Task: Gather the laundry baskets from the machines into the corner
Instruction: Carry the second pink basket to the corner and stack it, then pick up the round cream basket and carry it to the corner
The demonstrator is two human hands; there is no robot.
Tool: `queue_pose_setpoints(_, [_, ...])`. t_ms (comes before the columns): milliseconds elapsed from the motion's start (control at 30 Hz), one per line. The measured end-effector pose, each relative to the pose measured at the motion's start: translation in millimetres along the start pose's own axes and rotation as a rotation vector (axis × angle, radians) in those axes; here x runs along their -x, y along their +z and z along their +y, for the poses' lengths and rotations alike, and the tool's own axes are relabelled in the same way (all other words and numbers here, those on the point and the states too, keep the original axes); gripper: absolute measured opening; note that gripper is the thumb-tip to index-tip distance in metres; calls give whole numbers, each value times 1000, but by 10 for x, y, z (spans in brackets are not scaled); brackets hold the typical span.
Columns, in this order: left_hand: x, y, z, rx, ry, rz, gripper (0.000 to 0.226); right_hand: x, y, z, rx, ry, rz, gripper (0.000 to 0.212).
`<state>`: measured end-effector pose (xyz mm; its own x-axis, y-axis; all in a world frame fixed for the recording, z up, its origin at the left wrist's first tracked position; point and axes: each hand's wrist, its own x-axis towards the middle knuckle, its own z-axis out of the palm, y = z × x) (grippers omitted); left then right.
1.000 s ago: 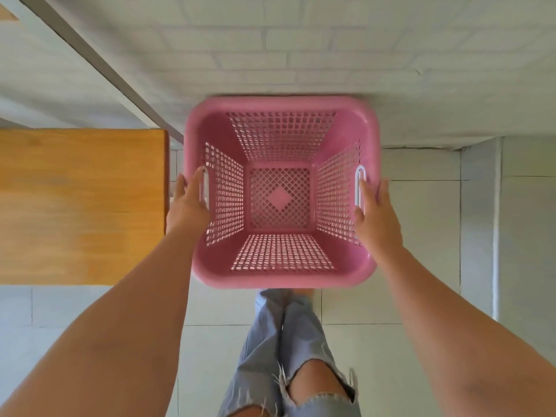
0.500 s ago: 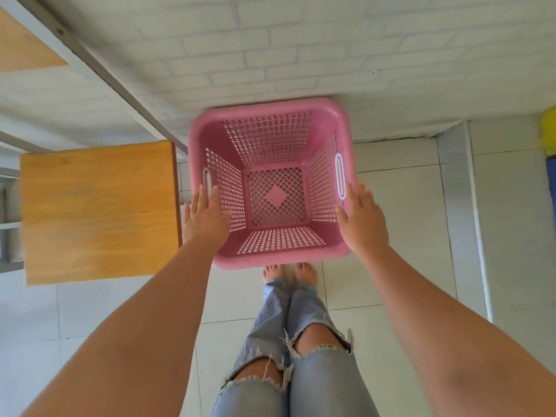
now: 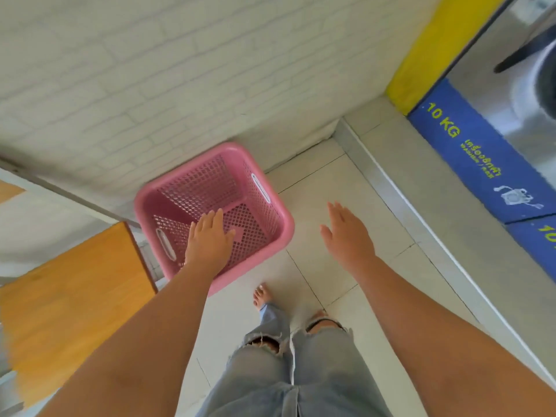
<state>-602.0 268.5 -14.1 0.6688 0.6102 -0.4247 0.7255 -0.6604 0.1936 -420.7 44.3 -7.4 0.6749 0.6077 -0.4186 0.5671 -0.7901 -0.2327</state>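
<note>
- The pink basket (image 3: 210,188) stands on the floor (image 3: 325,188) in the middle left of the frame, close against the white brick wall (image 3: 150,70).
- The basket is empty; its walls and bottom are a grid of holes, and a slot handle shows on two opposite sides.
- The left hand (image 3: 209,239) is seen over the basket opening, palm down, the fingers (image 3: 210,219) straight and close together, holding nothing. If it touches the rim I cannot tell.
- The right hand (image 3: 347,233) is seen over the floor tiles, to the right of the basket and apart from it, the fingers stretched and a little spread, holding nothing.
- A wooden table (image 3: 69,296) is at the lower left of the frame, its corner just beside the basket.
- A washing machine (image 3: 511,100) is at the upper right, with a blue band (image 3: 469,152) that reads "10 KG" and a yellow strip (image 3: 427,52) beside it.
- At the lower middle the person's legs in torn jeans (image 3: 288,371) and bare feet (image 3: 261,296) stand on the floor.
</note>
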Motion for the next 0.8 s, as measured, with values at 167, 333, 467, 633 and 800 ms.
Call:
queue_pose_setpoints(167, [94, -52, 694, -96, 204, -29, 59, 657, -21, 602, -113, 159, 50, 58])
queue_pose_setpoints(333, [472, 124, 1540, -192, 416, -32, 50, 1464, 66, 1225, -194, 308, 93, 58])
queue_pose_setpoints(467, [950, 457, 2230, -252, 561, -83, 56, 2281, 178, 1757, -245, 430, 139, 58])
queue_pose_setpoints(633, [1607, 906, 3118, -306, 748, -123, 58, 3264, 377, 2362, -332, 608, 206, 58])
queue_pose_setpoints(800, [2180, 1285, 3958, -359, 939, -208, 57, 4046, 612, 2849, -445, 801, 267, 57])
